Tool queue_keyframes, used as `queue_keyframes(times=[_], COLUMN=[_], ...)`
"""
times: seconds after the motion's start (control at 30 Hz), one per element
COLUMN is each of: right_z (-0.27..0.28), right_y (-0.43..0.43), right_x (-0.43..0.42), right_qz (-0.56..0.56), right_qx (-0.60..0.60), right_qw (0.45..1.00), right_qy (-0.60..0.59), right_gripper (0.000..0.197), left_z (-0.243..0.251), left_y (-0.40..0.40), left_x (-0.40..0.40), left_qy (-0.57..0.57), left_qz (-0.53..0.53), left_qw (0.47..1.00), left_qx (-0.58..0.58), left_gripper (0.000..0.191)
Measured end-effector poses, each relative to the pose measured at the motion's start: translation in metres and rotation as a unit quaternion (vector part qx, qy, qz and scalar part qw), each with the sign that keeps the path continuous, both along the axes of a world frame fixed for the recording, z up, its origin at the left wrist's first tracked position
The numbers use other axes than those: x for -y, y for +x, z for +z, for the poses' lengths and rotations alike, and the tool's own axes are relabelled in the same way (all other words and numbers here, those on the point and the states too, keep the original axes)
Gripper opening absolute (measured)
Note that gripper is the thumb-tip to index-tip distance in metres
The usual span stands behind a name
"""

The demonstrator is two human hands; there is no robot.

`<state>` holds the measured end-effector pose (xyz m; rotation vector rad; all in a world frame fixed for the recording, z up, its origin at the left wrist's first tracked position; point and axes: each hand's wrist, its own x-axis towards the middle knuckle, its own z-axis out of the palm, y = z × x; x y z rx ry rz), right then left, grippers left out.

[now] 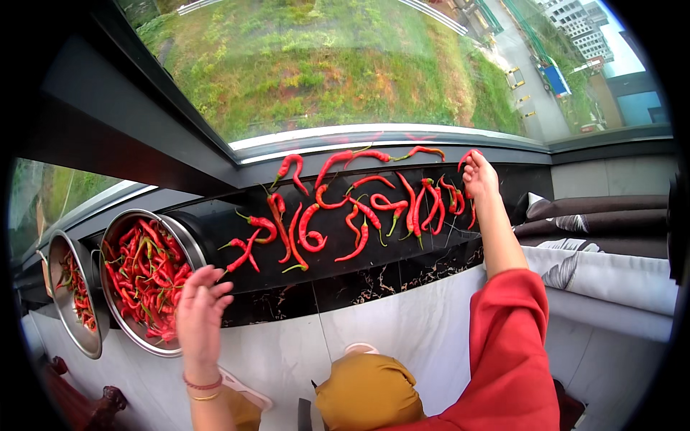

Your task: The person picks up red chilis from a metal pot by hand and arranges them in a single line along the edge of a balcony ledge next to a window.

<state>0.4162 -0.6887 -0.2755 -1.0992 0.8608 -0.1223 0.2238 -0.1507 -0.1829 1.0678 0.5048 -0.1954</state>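
Several red chili peppers (311, 221) lie spread in loose rows on a black stone window sill (269, 280). At the right end of the rows, my right hand (478, 175) pinches a red chili pepper (464, 157) near the window frame. My left hand (202, 307) is raised with its fingers apart and nothing in them, over the right rim of a large steel bowl (197, 253) heaped with red chilies (145, 275). Farther left, a second steel bowl (67, 312) holds a smaller amount of chilies and stands tilted in view.
The window frame (399, 132) runs behind the sill, with a dark post (151, 124) at the left. A patterned curtain (604, 269) hangs at the right. Dark reddish furniture parts (102, 404) show at the lower left, above the pale tiled floor.
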Motion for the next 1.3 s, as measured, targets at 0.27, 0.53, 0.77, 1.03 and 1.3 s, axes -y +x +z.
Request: queue_keyframes(times=[0.27,0.53,0.77,1.03,1.3], right_z=[-0.024,-0.024,-0.014,-0.012,0.003], right_y=[0.026,0.004,-0.037,-0.008,-0.024], right_x=[-0.009,0.001,-0.003,-0.044,-0.097], right_qz=[0.067,0.195,0.181,0.302,0.28], right_qx=[-0.063,-0.119,0.023,0.034,0.13], right_qw=[0.987,0.591,0.69,0.57,0.576], right_qy=[-0.133,-0.774,-0.701,-0.764,-0.757], right_gripper=[0.018,0.021,0.011,0.013,0.021], left_z=[0.006,-0.007,-0.006,-0.011,-0.018], left_y=[-0.021,-0.041,-0.047,-0.039,-0.058], left_x=[-0.034,-0.053,-0.073,-0.069,-0.113], left_qy=[0.023,0.019,0.021,-0.005,0.426], left_qz=[0.07,0.102,0.129,0.114,0.084], left_qw=[0.997,0.995,0.991,0.993,0.901], left_qx=[0.005,0.004,0.022,0.033,-0.003], left_gripper=[0.032,0.029,0.03,0.033,0.028])
